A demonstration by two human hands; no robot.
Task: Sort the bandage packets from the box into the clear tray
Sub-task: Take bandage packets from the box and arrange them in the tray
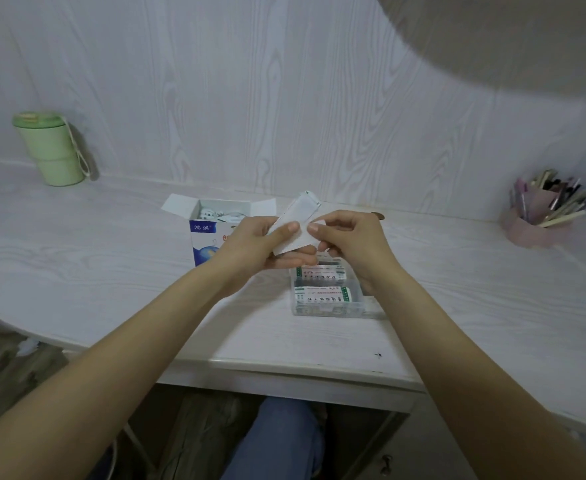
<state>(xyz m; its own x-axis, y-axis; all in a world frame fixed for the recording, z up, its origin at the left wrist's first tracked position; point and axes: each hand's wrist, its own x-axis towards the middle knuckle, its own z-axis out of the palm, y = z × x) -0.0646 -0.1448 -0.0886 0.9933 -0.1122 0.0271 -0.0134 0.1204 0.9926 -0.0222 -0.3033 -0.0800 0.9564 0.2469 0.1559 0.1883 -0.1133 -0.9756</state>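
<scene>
Both hands meet above the tabletop, pinching a small sheaf of white bandage packets between them: the left hand grips the lower edge with its thumb on top, and the right hand pinches the side nearest it. Just behind the left hand stands the open blue-and-white box, flaps spread, with more packets inside. Directly beneath the hands sits the clear tray, holding green-printed packets.
</scene>
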